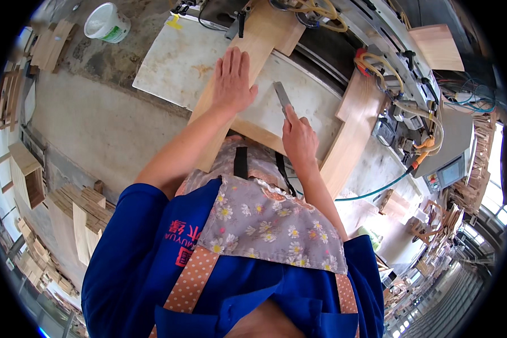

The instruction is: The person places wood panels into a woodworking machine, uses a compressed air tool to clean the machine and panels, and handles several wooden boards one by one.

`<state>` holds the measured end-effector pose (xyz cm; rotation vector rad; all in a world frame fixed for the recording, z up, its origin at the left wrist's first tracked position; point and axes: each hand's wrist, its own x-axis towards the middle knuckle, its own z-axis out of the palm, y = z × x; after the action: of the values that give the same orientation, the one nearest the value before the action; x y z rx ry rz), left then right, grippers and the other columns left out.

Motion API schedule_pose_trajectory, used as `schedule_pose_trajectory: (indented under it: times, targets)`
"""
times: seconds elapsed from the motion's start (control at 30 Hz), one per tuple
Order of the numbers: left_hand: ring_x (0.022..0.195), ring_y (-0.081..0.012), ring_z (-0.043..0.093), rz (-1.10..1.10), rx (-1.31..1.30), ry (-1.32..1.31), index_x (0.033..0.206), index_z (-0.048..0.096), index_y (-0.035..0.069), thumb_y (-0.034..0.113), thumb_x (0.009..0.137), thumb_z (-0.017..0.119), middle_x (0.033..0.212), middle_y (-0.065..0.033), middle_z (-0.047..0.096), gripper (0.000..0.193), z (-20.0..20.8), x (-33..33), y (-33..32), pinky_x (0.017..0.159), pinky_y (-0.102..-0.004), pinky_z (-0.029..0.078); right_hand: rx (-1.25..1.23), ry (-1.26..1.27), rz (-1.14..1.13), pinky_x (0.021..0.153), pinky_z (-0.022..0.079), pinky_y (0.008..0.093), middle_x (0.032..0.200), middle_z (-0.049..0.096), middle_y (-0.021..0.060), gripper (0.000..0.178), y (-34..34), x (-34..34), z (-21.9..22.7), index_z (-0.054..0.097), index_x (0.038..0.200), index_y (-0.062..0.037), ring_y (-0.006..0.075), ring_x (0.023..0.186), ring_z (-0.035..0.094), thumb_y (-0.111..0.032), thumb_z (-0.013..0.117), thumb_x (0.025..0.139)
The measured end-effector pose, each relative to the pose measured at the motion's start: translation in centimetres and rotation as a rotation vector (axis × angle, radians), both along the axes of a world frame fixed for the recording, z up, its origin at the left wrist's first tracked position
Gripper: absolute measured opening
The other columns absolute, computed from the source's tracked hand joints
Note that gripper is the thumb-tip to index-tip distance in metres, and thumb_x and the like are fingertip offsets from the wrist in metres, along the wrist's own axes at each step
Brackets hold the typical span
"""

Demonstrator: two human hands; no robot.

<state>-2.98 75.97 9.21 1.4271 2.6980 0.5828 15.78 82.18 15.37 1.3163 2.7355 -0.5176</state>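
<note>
My left hand point(232, 81) lies flat on a long pale wooden board point(213, 147), fingers stretched out toward its far end. The board runs slantwise from near my body across a worn white table point(169, 67) and under parts of a machine. In my right hand point(300, 138) is a flat grey metal tool point(281, 94), seemingly a file. Its blade points up and away, over the white tabletop and apart from the board. My fingers wrap round its near end and hide that part. A wooden strip point(259, 135) lies across the table's near edge.
A second pale board point(352, 129) lies at the right under the machine point(397, 42), among hoses and clamps. A teal hose point(372, 193) runs below it. A white bucket point(107, 23) stands on the floor at far left. Wood stacks point(81, 211) lie left; a control box point(448, 169) stands right.
</note>
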Motion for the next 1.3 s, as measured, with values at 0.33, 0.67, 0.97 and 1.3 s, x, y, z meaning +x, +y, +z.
schedule_pose_trajectory:
  times: [0.33,0.67,0.97,1.3]
  targets:
    - [0.139,-0.0351,0.015,-0.002,-0.011,0.016,0.138,0.027,-0.002,0.035,0.076,0.064,0.147,-0.0212,0.021,0.082,-0.1,0.1,-0.4,0.112,-0.0484,0.014,0.043,0.061,0.003,0.065,0.050,0.0459,0.080,0.061,0.0157,0.038,0.4,-1.1,-1.2,0.052,0.127,-0.0238,0.0357,0.072,0.062,-0.021,0.052,0.089]
    - [0.137,-0.0333,0.022,0.036,0.145,-0.053,0.137,0.030,-0.001,0.040,0.084,0.055,0.144,-0.0190,0.028,0.072,-1.6,-1.0,-0.7,0.110,-0.0474,0.020,-0.107,0.064,0.023,0.069,0.049,0.0456,0.087,0.061,0.0137,0.041,0.1,2.9,-1.2,0.052,0.129,-0.0221,0.0343,0.079,0.062,-0.021,0.055,0.087]
    - [0.138,-0.0255,0.023,0.087,-0.126,-0.240,0.134,0.042,0.006,0.051,0.092,0.037,0.147,-0.0095,0.031,0.062,-1.7,-4.5,-9.1,0.110,-0.0462,0.021,-0.166,0.230,0.017,0.079,0.047,0.0442,0.106,0.061,0.0199,0.046,0.6,5.8,-2.3,0.051,0.129,-0.0125,0.0377,0.093,0.060,-0.020,0.058,0.085]
    - [0.137,-0.0311,0.023,0.118,-0.119,-0.230,0.134,0.040,0.001,0.048,0.092,0.040,0.145,-0.0150,0.032,0.063,-2.0,-4.1,-7.7,0.109,-0.0475,0.022,-0.223,0.267,-0.010,0.082,0.047,0.0404,0.104,0.060,0.0203,0.047,6.2,2.8,-2.8,0.052,0.123,-0.0045,0.0361,0.095,0.059,-0.023,0.064,0.081]
